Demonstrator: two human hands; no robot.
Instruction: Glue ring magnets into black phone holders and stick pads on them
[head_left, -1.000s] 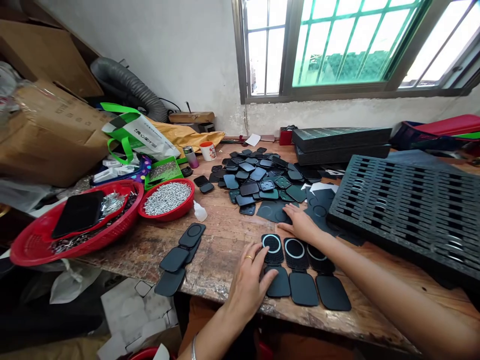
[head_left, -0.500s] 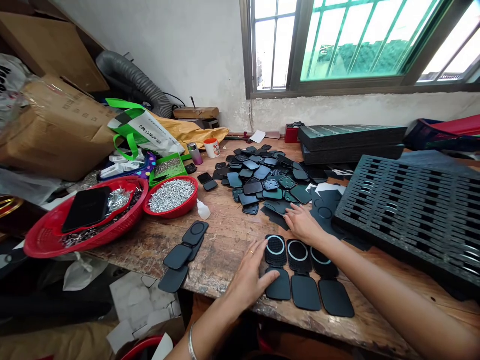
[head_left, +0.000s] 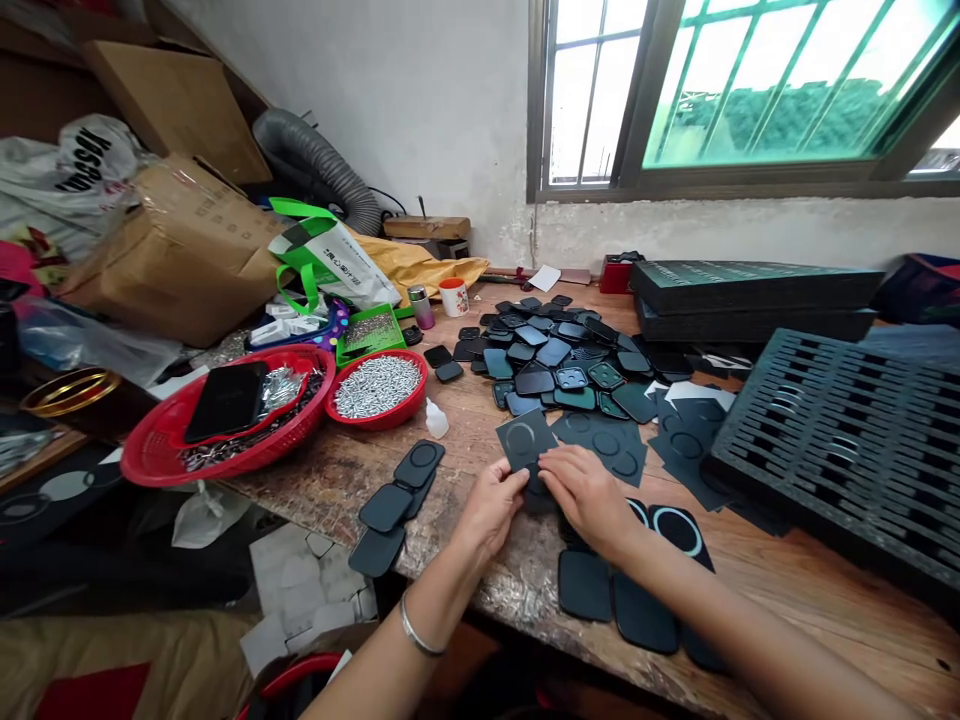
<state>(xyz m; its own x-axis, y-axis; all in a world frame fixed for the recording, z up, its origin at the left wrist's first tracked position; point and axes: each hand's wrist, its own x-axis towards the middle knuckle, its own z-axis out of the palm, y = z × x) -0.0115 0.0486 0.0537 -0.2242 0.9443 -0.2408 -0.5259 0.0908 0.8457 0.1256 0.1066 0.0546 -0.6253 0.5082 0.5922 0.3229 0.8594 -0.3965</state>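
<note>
head view: a dark, flat square sheet [head_left: 527, 437] with a faint ring mark sits raised above the worn tabletop [head_left: 465, 500], near its front edge; the left hand [head_left: 491, 505] pinches its lower edge, thumb up, and the right hand [head_left: 585, 492], palm down, has fingertips together on its lower right.

Bright window glare, stretched edges, dim underneath

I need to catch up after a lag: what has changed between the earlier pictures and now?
The right hand has drawn a ringed sheet from the loose sheets, leftward and nearer. The left hand has left the leftmost pad and now grips that sheet too. The view has swung left. Bottle, pad pile and foam tray look unmoved.
</note>
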